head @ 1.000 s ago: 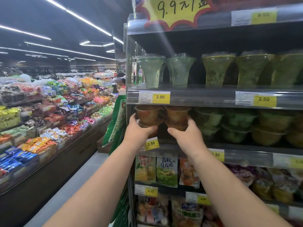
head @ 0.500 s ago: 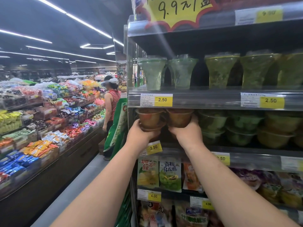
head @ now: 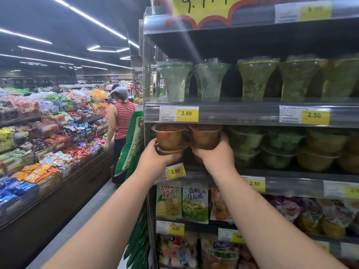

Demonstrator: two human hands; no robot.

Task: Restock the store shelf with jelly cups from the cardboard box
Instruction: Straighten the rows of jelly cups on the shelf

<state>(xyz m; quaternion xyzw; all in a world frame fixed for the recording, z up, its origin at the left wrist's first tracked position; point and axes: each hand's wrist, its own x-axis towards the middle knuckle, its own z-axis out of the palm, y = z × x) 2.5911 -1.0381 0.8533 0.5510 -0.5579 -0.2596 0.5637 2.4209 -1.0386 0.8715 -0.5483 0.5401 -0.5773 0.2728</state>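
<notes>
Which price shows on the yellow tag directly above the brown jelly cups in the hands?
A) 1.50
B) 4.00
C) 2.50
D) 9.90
C: the yellow tag on the shelf edge above the brown jelly cups, gripped by the left hand and right hand, reads 2.50.

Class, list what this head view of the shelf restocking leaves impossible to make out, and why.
- Cardboard box: outside the head view.
- Left hand and right hand: most fingertips hidden behind the brown jelly cups they hold.
- Yellow sign: price cut off by the top edge.
- Top price tag: too blurred to read.
</notes>
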